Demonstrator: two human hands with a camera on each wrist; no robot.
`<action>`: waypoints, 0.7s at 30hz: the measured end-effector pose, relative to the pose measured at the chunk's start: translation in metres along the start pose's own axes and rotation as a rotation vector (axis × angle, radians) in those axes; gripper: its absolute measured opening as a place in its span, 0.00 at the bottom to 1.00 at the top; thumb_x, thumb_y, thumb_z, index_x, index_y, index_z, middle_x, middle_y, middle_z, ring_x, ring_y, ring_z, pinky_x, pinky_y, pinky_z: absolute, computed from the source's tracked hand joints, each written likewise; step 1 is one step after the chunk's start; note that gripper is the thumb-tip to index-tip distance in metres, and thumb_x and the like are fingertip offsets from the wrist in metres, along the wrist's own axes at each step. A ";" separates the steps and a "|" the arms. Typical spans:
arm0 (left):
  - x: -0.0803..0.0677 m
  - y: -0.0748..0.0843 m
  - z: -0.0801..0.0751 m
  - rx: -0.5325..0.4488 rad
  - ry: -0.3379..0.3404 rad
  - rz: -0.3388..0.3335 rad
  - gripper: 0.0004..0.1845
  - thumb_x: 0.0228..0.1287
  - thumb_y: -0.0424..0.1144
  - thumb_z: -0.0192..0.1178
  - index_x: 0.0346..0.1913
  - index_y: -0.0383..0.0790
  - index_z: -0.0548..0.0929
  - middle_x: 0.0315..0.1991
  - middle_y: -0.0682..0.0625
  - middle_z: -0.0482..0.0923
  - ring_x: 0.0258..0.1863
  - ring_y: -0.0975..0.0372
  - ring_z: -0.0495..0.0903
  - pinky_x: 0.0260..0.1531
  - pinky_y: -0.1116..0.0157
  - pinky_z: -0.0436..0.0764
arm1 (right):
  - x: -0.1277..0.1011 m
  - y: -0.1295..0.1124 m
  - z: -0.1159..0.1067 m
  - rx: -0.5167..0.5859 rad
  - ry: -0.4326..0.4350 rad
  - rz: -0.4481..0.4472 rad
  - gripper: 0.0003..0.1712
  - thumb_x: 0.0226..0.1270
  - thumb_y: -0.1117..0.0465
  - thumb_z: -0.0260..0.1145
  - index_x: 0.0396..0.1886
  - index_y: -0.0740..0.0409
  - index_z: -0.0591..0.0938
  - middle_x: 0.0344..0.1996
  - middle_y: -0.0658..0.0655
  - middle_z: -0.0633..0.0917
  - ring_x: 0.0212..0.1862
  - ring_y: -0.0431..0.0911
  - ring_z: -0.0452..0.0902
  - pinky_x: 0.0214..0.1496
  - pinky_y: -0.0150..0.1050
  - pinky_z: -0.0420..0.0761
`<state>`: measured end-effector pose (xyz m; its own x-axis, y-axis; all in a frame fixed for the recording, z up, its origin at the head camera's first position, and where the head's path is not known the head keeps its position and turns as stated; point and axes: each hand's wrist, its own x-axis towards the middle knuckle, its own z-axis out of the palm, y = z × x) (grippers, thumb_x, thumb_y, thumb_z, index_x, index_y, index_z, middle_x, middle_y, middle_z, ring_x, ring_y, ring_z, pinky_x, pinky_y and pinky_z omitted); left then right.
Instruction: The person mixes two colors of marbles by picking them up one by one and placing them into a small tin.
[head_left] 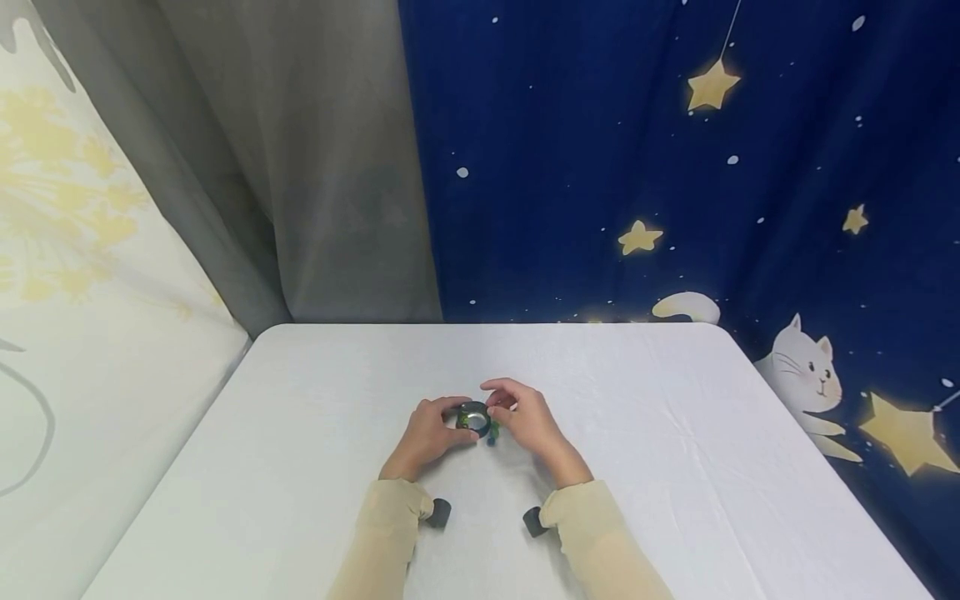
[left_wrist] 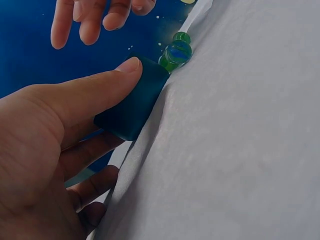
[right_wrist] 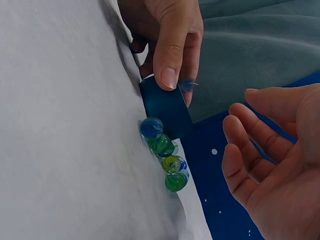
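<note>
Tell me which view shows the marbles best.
The right wrist view: four green and blue marbles lie in a row on the white cloth beside the dark cup. The left wrist view shows only two or so behind the cup; the head view shows just tiny specks.

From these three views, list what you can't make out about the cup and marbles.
- Cup contents: head view too small; both wrist views show only its outer wall.
- Marbles: head view too small to count; left wrist view hides some behind the cup.
- Left hand fingers: hidden behind the cup in the wrist views.
</note>
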<state>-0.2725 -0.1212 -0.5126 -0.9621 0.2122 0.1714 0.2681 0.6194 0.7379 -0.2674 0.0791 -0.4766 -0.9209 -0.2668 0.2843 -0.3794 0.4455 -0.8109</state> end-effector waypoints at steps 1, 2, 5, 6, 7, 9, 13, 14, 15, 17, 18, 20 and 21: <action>0.000 0.000 0.000 0.000 0.000 0.001 0.32 0.43 0.46 0.79 0.55 0.45 0.83 0.48 0.46 0.80 0.46 0.53 0.72 0.51 0.49 0.72 | 0.000 0.000 -0.001 0.002 0.008 0.005 0.20 0.60 0.72 0.67 0.52 0.53 0.83 0.34 0.49 0.85 0.37 0.42 0.79 0.39 0.39 0.80; 0.000 0.000 0.000 0.000 0.001 0.003 0.32 0.43 0.46 0.79 0.55 0.45 0.83 0.48 0.46 0.80 0.47 0.53 0.72 0.51 0.49 0.72 | 0.000 0.000 -0.001 0.002 0.016 0.005 0.20 0.60 0.72 0.67 0.51 0.54 0.83 0.34 0.50 0.85 0.37 0.43 0.79 0.39 0.39 0.80; 0.000 0.000 0.000 -0.001 0.001 0.006 0.32 0.43 0.46 0.79 0.55 0.44 0.83 0.49 0.46 0.80 0.47 0.53 0.73 0.52 0.49 0.72 | 0.000 0.000 -0.003 -0.008 0.040 0.025 0.18 0.60 0.71 0.67 0.49 0.54 0.84 0.34 0.50 0.85 0.37 0.44 0.79 0.39 0.40 0.80; 0.000 0.000 0.000 -0.001 0.001 0.006 0.32 0.43 0.46 0.79 0.55 0.44 0.83 0.49 0.46 0.80 0.47 0.53 0.73 0.52 0.49 0.72 | 0.000 0.000 -0.004 -0.010 0.046 0.033 0.17 0.61 0.71 0.68 0.49 0.54 0.84 0.34 0.50 0.85 0.37 0.44 0.79 0.39 0.40 0.80; 0.000 0.000 0.000 -0.001 0.002 0.006 0.32 0.43 0.46 0.79 0.55 0.44 0.83 0.49 0.46 0.80 0.47 0.52 0.73 0.52 0.49 0.72 | 0.000 0.001 -0.005 -0.013 0.051 0.043 0.16 0.61 0.70 0.68 0.48 0.54 0.84 0.34 0.50 0.85 0.37 0.44 0.79 0.39 0.40 0.80; 0.000 0.001 0.000 -0.002 0.003 0.004 0.32 0.43 0.46 0.79 0.55 0.44 0.83 0.49 0.45 0.80 0.47 0.52 0.73 0.52 0.49 0.72 | 0.000 0.001 -0.006 -0.017 0.056 0.065 0.15 0.61 0.69 0.69 0.48 0.55 0.84 0.33 0.49 0.85 0.37 0.43 0.79 0.39 0.39 0.79; 0.000 0.001 -0.001 0.005 -0.002 -0.002 0.32 0.43 0.46 0.79 0.56 0.45 0.83 0.50 0.45 0.80 0.48 0.52 0.73 0.53 0.49 0.72 | 0.001 0.002 -0.010 -0.026 0.054 0.086 0.15 0.60 0.67 0.71 0.47 0.57 0.84 0.32 0.49 0.84 0.35 0.43 0.79 0.37 0.40 0.79; 0.000 0.001 -0.001 0.007 -0.004 -0.008 0.32 0.43 0.46 0.79 0.56 0.45 0.83 0.50 0.45 0.80 0.48 0.52 0.73 0.53 0.49 0.72 | 0.001 0.003 -0.011 -0.033 0.052 0.088 0.14 0.60 0.67 0.71 0.47 0.58 0.84 0.31 0.48 0.84 0.35 0.43 0.79 0.37 0.40 0.79; 0.001 0.001 -0.001 0.008 -0.006 -0.013 0.32 0.43 0.46 0.79 0.56 0.46 0.83 0.50 0.45 0.80 0.49 0.52 0.73 0.53 0.50 0.72 | 0.001 0.004 -0.011 -0.043 0.049 0.093 0.14 0.59 0.67 0.71 0.46 0.58 0.84 0.30 0.48 0.84 0.34 0.43 0.79 0.37 0.40 0.79; 0.001 0.001 -0.001 0.008 -0.009 -0.024 0.32 0.44 0.46 0.78 0.57 0.46 0.83 0.51 0.45 0.79 0.49 0.52 0.73 0.53 0.50 0.72 | 0.001 0.007 -0.013 -0.063 0.039 0.108 0.13 0.59 0.67 0.72 0.45 0.58 0.85 0.29 0.48 0.83 0.33 0.43 0.78 0.37 0.40 0.78; 0.001 0.002 -0.001 0.007 -0.011 -0.032 0.32 0.44 0.46 0.78 0.57 0.46 0.83 0.51 0.45 0.79 0.50 0.52 0.73 0.54 0.50 0.72 | 0.001 0.008 -0.014 -0.077 0.033 0.119 0.13 0.58 0.67 0.72 0.44 0.58 0.85 0.28 0.48 0.83 0.32 0.42 0.78 0.36 0.39 0.78; 0.001 0.002 -0.001 0.006 -0.014 -0.041 0.32 0.44 0.46 0.78 0.57 0.47 0.82 0.51 0.45 0.79 0.51 0.51 0.73 0.55 0.50 0.72 | 0.000 0.010 -0.015 -0.106 0.014 0.152 0.11 0.58 0.67 0.72 0.42 0.58 0.85 0.27 0.47 0.82 0.31 0.42 0.77 0.34 0.39 0.77; 0.001 0.002 -0.001 0.006 -0.016 -0.039 0.32 0.44 0.46 0.78 0.57 0.47 0.82 0.52 0.45 0.79 0.52 0.51 0.73 0.55 0.50 0.72 | -0.001 0.011 -0.016 -0.120 -0.002 0.170 0.11 0.58 0.66 0.71 0.41 0.57 0.85 0.26 0.48 0.81 0.30 0.43 0.76 0.33 0.39 0.76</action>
<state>-0.2726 -0.1207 -0.5108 -0.9710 0.1992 0.1320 0.2303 0.6322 0.7398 -0.2723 0.0978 -0.4775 -0.9725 -0.1802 0.1473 -0.2262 0.5833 -0.7801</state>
